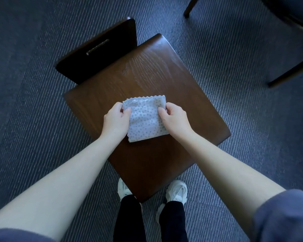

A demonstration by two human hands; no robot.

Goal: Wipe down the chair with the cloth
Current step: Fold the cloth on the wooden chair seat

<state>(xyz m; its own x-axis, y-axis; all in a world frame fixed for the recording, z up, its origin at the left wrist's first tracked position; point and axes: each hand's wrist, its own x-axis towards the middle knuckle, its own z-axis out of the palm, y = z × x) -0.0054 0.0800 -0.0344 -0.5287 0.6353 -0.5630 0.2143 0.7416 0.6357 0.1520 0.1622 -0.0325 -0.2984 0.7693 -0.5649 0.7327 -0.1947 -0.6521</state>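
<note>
A person stands over a dark wooden chair (pixel 147 81) on grey ribbed carpet (pixel 33 119), holding a folded, dotted cloth (pixel 144 119) at the centre of the frame, over the middle of the seat. The left hand (pixel 116 117) pinches the cloth's left edge, fingers curled around it; the right hand (pixel 175 117) does the same on the right edge, so the cloth is stretched flat between the two. Whether the cloth rests on the seat or hangs just above it cannot be told from this high angle. Pale streaks sweep across the upper right part of the seat, toward the backrest (pixel 98 48) in the upper left of the frame; they may be a damp trail from wiping, or only window light on the grain. If they are wipe marks, the far half of the seat looks done, while the near half, down toward the white shoes (pixel 177 191) at the lower centre, shows no such sheen and appears still to be covered. The backrest, with its slot handle, lies in shadow and gives no sign either way. The grip on both edges suggests the cloth is being refolded or readied rather than pressed into a stroke, so the job seems perhaps midway, with the near seat and backrest left. Legs of a second chair (pixel 287 72) cross the upper right corner.
</note>
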